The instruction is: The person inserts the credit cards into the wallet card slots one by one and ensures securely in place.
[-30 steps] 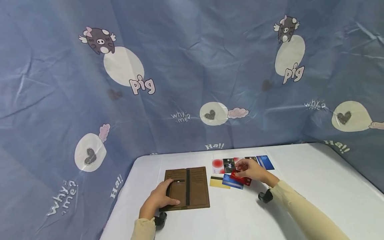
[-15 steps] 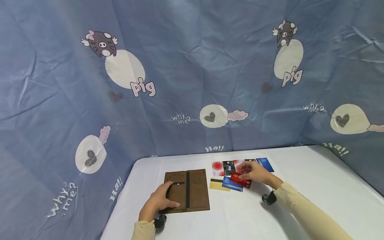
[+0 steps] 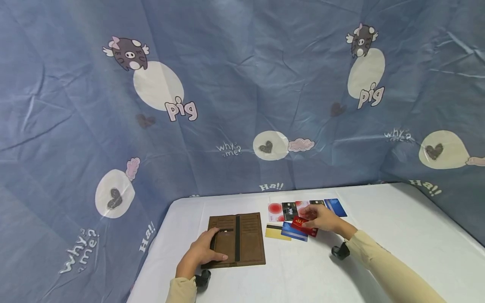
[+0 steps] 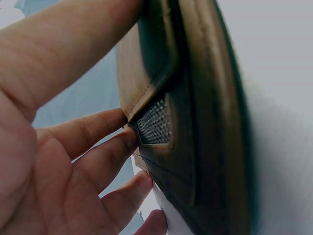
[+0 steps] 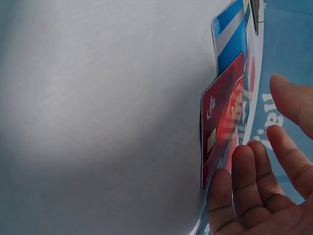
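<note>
A brown wallet (image 3: 251,242) lies spread flat on the white table, a dark strip down its middle. My left hand (image 3: 198,250) rests on its left half, fingertips at a pocket edge and thumb near the bottom. In the left wrist view the fingers (image 4: 105,159) touch the wallet beside a small mesh patch. My right hand (image 3: 325,219) hovers over a red VIP card (image 3: 298,222), thumb and fingers spread with nothing between them. That card overlaps a blue card (image 3: 293,232); a yellow card (image 3: 275,233) lies left of it.
Behind the red card runs a row with a pink-patterned card (image 3: 274,210), a black VIP card (image 3: 289,210) and a blue striped card (image 3: 336,207) at its right end. A blue printed curtain (image 3: 227,84) hangs behind the table.
My right hand has shifted slightly right, its thumb sliding back across the red card, so more of the card shows. The left hand and wallet have stayed put.
</note>
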Motion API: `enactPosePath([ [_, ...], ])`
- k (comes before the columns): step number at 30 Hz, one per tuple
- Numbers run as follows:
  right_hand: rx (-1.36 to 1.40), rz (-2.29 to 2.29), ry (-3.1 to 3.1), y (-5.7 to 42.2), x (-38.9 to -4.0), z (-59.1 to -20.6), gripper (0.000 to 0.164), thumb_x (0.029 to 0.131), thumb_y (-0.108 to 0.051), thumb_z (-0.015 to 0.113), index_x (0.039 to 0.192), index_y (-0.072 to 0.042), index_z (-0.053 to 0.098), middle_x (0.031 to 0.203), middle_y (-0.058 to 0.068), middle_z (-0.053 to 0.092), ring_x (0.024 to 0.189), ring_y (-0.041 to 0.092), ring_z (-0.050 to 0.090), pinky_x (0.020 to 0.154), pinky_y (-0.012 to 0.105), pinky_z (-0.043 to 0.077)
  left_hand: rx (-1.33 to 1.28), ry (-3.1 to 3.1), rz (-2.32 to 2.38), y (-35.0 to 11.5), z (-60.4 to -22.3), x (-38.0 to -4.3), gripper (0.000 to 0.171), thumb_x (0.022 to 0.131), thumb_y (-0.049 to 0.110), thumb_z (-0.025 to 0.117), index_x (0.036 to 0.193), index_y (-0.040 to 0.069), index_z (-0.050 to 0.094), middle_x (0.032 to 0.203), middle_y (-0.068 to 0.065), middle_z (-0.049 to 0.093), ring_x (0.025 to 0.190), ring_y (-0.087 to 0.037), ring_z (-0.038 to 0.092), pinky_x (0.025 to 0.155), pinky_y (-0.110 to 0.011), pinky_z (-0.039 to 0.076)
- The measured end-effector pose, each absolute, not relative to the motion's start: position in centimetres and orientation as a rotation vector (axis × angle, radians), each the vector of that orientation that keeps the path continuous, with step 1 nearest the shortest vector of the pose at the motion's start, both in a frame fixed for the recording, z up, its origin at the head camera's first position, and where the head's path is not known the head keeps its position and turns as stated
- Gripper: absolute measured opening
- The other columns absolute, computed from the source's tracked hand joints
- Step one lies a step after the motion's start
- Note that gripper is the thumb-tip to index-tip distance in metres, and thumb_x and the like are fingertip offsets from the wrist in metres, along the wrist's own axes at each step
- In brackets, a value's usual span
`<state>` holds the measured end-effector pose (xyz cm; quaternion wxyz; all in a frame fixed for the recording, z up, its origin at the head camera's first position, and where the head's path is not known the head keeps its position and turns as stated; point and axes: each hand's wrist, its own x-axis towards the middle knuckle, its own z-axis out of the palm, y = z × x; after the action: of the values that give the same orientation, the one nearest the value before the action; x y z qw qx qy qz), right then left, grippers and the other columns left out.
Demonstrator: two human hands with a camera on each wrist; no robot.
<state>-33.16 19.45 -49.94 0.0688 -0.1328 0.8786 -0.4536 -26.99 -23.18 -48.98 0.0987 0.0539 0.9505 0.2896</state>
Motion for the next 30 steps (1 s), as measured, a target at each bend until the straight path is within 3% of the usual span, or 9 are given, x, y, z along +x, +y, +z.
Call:
enactPosePath([
  [30,-0.306,-1.284,2.645,19.14,-33.96,-50.05,0.045,0.076,-0.011,0.084,0.115,0.000,0.064,0.107,0.011,0.068,0.095,0.020,0.062,0.090,0.042,0.054,0.154,2.830,0.865,-23.06,-48.95,-26.87,0.099,0.065,0.030,0.093,0.147,0.006,0.043,0.152,-0.026,0.040,0.139,-0.051,0.036,0.107,-0.072,0.029],
])
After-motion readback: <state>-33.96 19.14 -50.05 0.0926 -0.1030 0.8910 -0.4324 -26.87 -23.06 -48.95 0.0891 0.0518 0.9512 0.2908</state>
